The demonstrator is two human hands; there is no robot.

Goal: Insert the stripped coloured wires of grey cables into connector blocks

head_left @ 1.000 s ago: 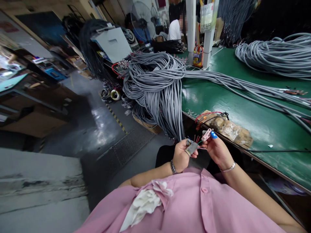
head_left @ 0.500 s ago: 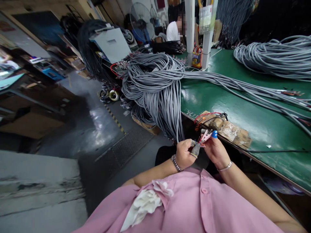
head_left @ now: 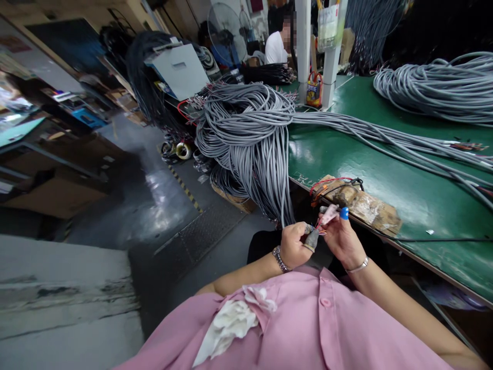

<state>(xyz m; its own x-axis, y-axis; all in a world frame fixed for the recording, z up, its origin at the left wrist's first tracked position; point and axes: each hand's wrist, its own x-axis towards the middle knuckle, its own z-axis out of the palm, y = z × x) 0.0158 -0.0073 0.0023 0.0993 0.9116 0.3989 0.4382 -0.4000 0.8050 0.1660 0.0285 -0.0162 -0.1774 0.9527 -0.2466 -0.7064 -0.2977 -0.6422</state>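
My left hand (head_left: pixel 296 245), with grey covers on its thumb and a finger, pinches the thin coloured wires (head_left: pixel 319 226) at a cable end. The wires are mostly red and white and fan out toward my other hand. My right hand (head_left: pixel 345 245), a blue cover (head_left: pixel 344 213) on its thumb, is closed round a small pale pink clip-like tool (head_left: pixel 329 214). The tool's tip is close to the wires; whether it grips one I cannot tell. Both hands are in front of my body, just off the bench edge.
A taped wooden block (head_left: pixel 372 208) with red and black leads lies at the green bench's (head_left: pixel 339 149) near edge. Bundled grey cables (head_left: pixel 246 118) hang over the bench end at left. Another coil (head_left: pixel 435 90) lies back right. A person in white (head_left: pixel 275 49) is behind the posts.
The pink tool's two arms, apart before, now look pressed together. Both hands have barely moved; the whole view has shifted slightly.
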